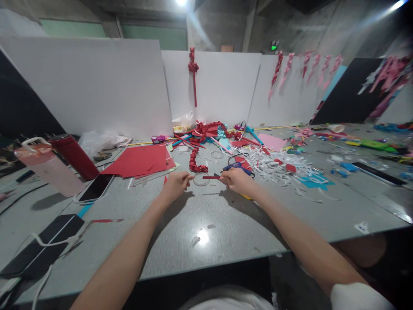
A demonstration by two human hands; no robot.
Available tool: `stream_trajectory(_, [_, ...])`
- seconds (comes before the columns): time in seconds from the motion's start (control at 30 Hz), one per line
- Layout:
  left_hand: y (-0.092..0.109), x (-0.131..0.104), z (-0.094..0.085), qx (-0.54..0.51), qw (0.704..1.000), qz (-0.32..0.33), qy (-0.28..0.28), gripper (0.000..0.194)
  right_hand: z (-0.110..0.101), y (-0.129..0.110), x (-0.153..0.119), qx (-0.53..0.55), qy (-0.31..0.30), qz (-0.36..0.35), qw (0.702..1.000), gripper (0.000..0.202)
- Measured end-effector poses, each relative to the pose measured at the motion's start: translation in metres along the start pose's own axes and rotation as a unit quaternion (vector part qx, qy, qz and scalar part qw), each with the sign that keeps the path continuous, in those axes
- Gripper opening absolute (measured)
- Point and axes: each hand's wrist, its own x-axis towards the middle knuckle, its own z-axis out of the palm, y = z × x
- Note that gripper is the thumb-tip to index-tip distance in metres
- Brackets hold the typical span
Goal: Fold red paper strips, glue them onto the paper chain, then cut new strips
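Observation:
Above the middle of the grey table [193, 215], my right hand [232, 177] pinches one end of a short dark red paper strip [210, 177], which points towards my left hand. My left hand [179, 183] has its fingers pressed together near the strip's other side; what they hold, if anything, is too small to make out. A clear ring [201, 180] lies between the hands. Just beyond it rests a red folded paper chain [193, 162]. Blue-handled scissors [240, 167] lie right behind my right hand.
Red paper sheets [138, 161] and a phone [97, 188] lie left, near a pink bottle [50, 168] and a red bottle [75, 157]. White paper strips [274, 161] are piled right. A white partition [219, 86] stands behind.

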Motion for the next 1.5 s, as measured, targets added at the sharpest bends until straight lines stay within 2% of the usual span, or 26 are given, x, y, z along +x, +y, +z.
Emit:
stream_trajectory(0.07, [-0.003,0.002,-0.004,-0.013,0.999,-0.023,0.047,0.034,-0.006,0.006,-0.003,0.027,0.021,0.026,0.999,0.028])
stream_trajectory(0.13, [-0.002,0.003,-0.003,-0.033,0.996,-0.035,0.072,0.034,-0.009,0.008,-0.004,0.053,0.031,0.029,0.998,0.03])
stream_trajectory(0.33, [0.017,-0.001,0.023,-0.147,0.989,-0.01,0.028,0.029,-0.003,-0.002,-0.001,0.081,0.005,-0.01,0.997,0.031])
stream_trajectory(0.43, [0.027,-0.006,0.033,-0.137,0.99,0.013,0.019,0.025,0.0,-0.004,0.0,0.09,-0.006,-0.023,0.996,0.03])
stream_trajectory(0.57, [0.034,-0.009,0.035,-0.127,0.991,0.024,0.029,0.018,0.001,-0.006,0.0,0.104,-0.015,-0.036,0.994,0.03])
stream_trajectory(0.7, [0.029,-0.006,0.032,-0.147,0.987,-0.02,0.056,0.017,0.0,-0.006,-0.001,0.123,0.001,-0.043,0.992,0.027])
stream_trajectory(0.83, [0.021,-0.003,0.03,-0.165,0.983,-0.056,0.056,0.019,-0.003,-0.004,-0.002,0.156,0.007,-0.019,0.988,0.029])
stream_trajectory(1.13, [0.018,-0.001,0.028,-0.158,0.983,-0.065,0.06,0.025,-0.008,-0.009,-0.002,0.184,0.002,0.013,0.983,0.031])
stream_trajectory(1.33, [0.008,-0.002,0.031,-0.141,0.985,-0.078,0.065,0.031,-0.011,-0.009,-0.003,0.2,0.002,0.027,0.979,0.032])
stream_trajectory(1.4, [0.005,-0.003,0.032,-0.143,0.981,-0.103,0.083,0.036,-0.011,-0.005,-0.003,0.175,0.026,0.038,0.984,0.031])
stream_trajectory(1.5, [0.001,0.002,0.03,-0.105,0.982,-0.111,0.109,0.035,-0.01,0.005,-0.002,0.158,0.098,0.101,0.977,0.032])
